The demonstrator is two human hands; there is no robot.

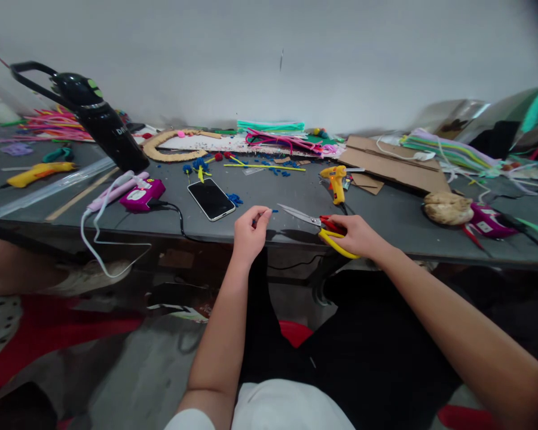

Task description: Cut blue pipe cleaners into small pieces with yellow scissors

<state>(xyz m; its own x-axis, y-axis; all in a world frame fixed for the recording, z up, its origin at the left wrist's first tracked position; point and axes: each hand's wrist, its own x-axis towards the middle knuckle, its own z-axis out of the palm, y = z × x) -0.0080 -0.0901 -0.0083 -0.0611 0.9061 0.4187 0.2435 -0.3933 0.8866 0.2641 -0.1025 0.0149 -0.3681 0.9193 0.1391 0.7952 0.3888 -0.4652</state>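
My left hand [253, 229] is closed in a pinch near the table's front edge. A short blue piece, like a pipe cleaner stub [275, 211], pokes out from its fingertips. My right hand [355, 235] grips scissors [301, 216] with one red and one yellow handle. Their blades point left toward the blue stub, a small gap away from it. Small blue cut bits [283, 169] lie scattered farther back on the table. Blue pom-like pieces on a yellow stem [200, 167] rest by the top of a phone [211, 199].
A yellow glue gun [335, 182] lies behind the scissors, cardboard [394, 164] to its right. At left stand a black bottle [112, 134] and a purple box with cables [144, 194]. Pipe cleaner bundles [271, 126] line the wall. Another person's leg [18, 263] shows at far left.
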